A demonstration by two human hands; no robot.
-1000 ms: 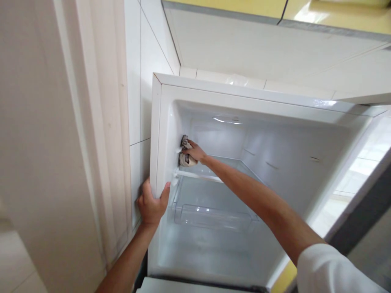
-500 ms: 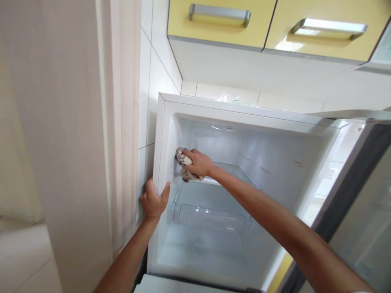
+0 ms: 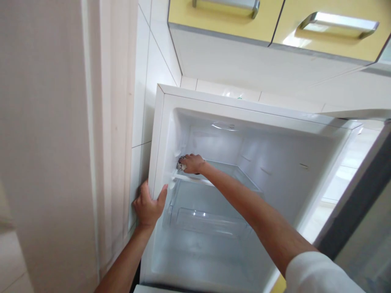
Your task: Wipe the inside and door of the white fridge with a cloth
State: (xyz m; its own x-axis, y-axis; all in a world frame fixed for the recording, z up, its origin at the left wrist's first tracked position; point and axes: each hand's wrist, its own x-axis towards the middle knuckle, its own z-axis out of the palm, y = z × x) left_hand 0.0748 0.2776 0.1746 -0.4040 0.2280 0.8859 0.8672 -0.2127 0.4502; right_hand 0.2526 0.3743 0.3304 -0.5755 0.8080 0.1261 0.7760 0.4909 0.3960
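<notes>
1. Fridge [image 3: 161, 134] white, inside and out.
2. Cloth [image 3: 181, 164] whitish with dark pattern.
3. Cabinet doors [image 3: 220, 20] yellow, silver handles [image 3: 226, 5].
4. Wall tiles [image 3: 152, 69] white.
5. Sleeve [image 3: 320, 272] white.
6. Bin [image 3: 207, 221] clear.

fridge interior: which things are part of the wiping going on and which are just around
In use: cloth bunched in right hand; fridge frame held in left hand grip; glass shelf.
Just around: clear door-style bin; yellow cabinets; tiled wall.
</notes>
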